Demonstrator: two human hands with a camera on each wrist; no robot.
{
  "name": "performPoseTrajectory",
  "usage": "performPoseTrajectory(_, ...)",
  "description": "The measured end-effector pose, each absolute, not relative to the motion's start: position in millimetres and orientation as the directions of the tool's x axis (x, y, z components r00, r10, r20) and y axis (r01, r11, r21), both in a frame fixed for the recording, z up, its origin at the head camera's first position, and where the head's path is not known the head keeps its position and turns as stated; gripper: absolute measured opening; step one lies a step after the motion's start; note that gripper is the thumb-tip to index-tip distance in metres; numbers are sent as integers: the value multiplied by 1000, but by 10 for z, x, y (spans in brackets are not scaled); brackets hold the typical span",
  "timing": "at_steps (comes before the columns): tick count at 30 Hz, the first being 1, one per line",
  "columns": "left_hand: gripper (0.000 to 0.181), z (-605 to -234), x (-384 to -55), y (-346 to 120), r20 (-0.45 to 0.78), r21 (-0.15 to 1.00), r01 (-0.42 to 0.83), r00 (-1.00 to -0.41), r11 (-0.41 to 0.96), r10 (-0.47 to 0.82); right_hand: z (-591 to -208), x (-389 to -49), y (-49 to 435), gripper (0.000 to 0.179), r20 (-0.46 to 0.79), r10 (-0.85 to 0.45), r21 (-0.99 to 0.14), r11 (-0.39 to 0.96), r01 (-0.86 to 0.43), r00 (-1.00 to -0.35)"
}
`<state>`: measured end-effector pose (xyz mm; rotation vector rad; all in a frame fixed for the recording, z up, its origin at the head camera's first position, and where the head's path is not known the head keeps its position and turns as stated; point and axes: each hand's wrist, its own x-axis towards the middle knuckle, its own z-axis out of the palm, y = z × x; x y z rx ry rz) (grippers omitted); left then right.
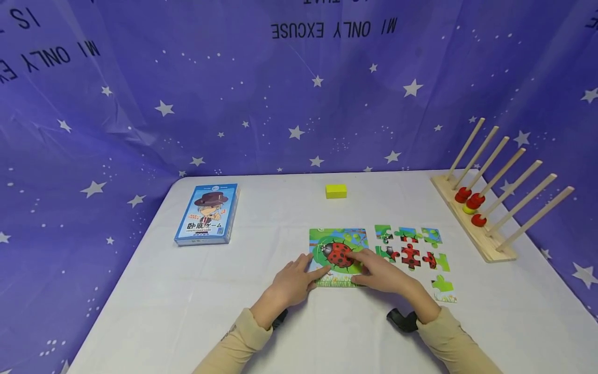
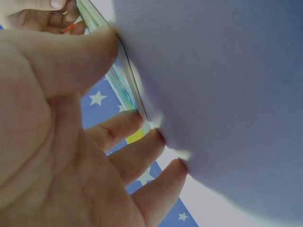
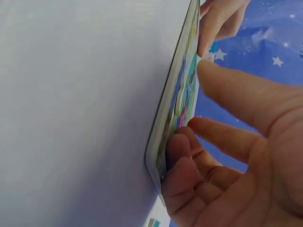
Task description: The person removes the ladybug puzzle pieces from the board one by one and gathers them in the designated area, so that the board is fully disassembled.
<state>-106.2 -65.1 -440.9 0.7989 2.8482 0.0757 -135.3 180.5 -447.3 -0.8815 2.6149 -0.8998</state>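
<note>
A ladybug jigsaw puzzle (image 1: 343, 284) lies flat on the table in front of me. My left hand (image 1: 291, 283) is at its left side, the thumb reaching over the lower part of the picture and the other fingers along the left edge. In the left wrist view those extended fingertips (image 2: 154, 137) meet the table by the board's edge (image 2: 133, 87). On the right side, my right hand (image 1: 380, 272) rests on the puzzle, its index finger on the ladybug. The right wrist view shows thumb and index finger extended, other fingers bent against the board's edge (image 3: 163, 106).
Several loose jigsaw pieces (image 1: 410, 257) lie right of the puzzle. A wooden peg rack (image 1: 476, 228) with red and yellow counters stands at the far right. A yellow block (image 1: 336, 191) sits at the back, a blue game box (image 1: 205, 213) at the left. A starry purple cloth (image 1: 261, 104) hangs behind.
</note>
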Motion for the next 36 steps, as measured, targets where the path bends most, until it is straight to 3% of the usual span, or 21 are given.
performPoseTrajectory(7,46,-4417,-1062,-657,-134,80,531,-833,844,537,-4469,-1345,1780,38,-23,-620,-633,617,-468,-784)
performPoseTrajectory(15,46,-4417,-1062,-657,-150,66,521,-838,851,525,-4471,-1356,1763,48,-38,-622,-653,608,-451,-782)
performPoseTrajectory(21,45,-4419,-1060,-660,-133,79,526,-836,847,532,-4485,-1357,1779,37,-33,-630,-649,604,-463,-776)
performPoseTrajectory(36,49,-4407,-1044,-672,-139,127,524,-831,842,538,-4490,-1360,1776,29,21,-603,-685,572,-451,-797)
